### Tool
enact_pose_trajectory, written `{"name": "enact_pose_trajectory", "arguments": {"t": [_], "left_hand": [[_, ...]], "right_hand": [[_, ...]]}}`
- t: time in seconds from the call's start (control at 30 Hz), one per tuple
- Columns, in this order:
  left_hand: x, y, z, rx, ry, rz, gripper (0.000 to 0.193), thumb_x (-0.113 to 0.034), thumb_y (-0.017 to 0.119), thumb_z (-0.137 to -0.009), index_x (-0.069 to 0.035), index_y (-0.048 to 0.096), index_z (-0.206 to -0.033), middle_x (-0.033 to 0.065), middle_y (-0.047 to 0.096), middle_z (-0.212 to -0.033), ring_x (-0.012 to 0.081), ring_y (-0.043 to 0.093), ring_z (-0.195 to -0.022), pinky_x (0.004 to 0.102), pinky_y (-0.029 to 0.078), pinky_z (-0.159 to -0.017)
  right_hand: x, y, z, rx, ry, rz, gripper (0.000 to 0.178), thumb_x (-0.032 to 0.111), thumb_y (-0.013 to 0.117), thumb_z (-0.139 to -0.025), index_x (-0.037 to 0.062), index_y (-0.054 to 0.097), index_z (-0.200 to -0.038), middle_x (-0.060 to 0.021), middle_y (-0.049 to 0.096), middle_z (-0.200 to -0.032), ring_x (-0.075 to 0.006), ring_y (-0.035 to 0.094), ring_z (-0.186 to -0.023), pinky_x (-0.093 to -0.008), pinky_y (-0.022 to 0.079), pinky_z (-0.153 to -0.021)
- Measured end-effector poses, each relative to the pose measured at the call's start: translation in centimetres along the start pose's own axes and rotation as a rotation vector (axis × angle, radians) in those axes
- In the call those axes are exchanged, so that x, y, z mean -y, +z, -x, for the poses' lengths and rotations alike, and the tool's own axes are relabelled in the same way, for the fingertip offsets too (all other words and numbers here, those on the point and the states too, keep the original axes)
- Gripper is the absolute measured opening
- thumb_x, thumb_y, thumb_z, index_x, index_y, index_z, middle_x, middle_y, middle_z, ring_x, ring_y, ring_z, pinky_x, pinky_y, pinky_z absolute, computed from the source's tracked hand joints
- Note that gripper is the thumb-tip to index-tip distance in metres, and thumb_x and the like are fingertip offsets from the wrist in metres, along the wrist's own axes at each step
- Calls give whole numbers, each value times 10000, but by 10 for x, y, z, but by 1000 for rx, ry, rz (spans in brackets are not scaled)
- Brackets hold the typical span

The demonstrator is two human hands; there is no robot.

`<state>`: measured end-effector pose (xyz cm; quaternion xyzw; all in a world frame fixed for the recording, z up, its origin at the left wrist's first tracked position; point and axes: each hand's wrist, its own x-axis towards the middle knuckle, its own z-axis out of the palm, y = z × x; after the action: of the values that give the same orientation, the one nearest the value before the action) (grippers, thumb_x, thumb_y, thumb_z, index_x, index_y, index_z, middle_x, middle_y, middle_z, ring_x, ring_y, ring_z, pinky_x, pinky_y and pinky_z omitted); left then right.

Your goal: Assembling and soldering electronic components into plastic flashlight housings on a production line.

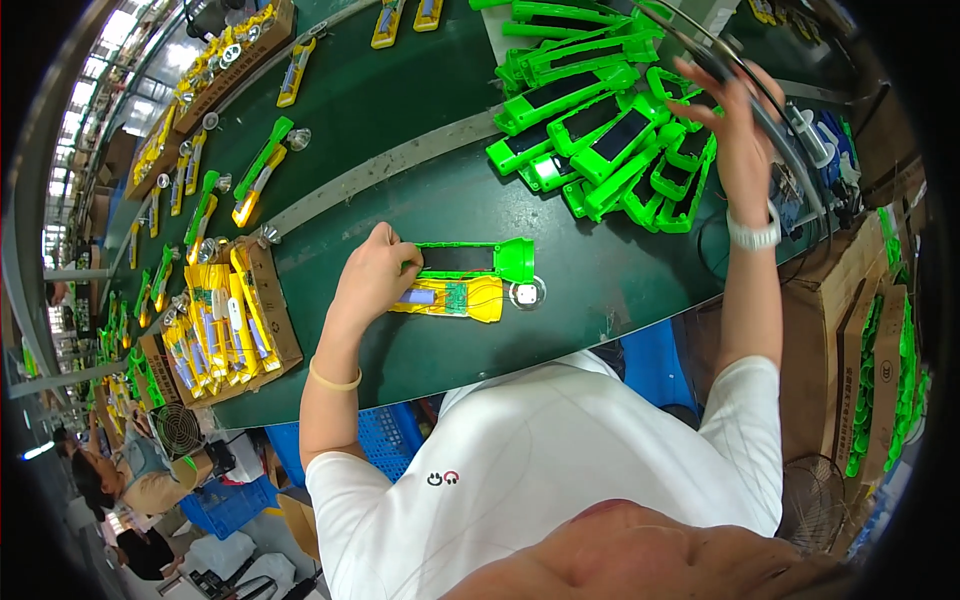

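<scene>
My left hand (380, 268) is closed around the left end of a long green plastic torch housing (515, 260) with a dark panel set in it. Right alongside, on its near side, lies a yellow half-shell (485, 300) holding a purple battery cell and a small green circuit board. Thin wires run to a round reflector lamp head (526, 292) at its right end. Up at the right, my right hand (738, 125) is raised with its fingers apart, beside a blurred dark cable (775, 125) that crosses in front of it.
A heap of green housings (610, 130) lies at the far right of the green workbench (440, 190). At left stands a cardboard box (275, 300) packed with yellow half-shells. Across a metal strip, more torch parts (262, 175) lie scattered. Cartons (850, 380) of green parts stand at right.
</scene>
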<state>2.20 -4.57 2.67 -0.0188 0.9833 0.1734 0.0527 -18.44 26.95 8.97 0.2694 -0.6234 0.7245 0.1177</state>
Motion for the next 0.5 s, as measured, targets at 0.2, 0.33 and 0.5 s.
{"name": "enact_pose_trajectory", "arguments": {"t": [0.2,0.33,0.5], "left_hand": [[-1,-1,1,1,-43,11,64,-104,633,-703,-79,650,-759,105,485,-790,256,531,-733,339,459,-673],[12,4,-1,-22,40,55,106,-145,630,-732,-62,655,-793,106,489,-800,255,537,-753,344,454,-678],[15,-3,-4,-295,78,144,151,-173,633,-741,-56,675,-827,83,579,-892,245,548,-873,346,462,-743]], "right_hand": [[-79,9,-69,284,141,228,369,301,482,-917,61,360,-1170,-62,525,-986,-132,547,-807,-284,475,-691],[-74,15,-68,252,97,96,352,266,437,-942,28,361,-1190,-192,566,-1053,-263,585,-996,-363,500,-825],[6,67,-7,234,-18,-6,360,217,447,-935,-4,331,-1194,-207,575,-1009,-282,596,-960,-377,492,-851]]}}
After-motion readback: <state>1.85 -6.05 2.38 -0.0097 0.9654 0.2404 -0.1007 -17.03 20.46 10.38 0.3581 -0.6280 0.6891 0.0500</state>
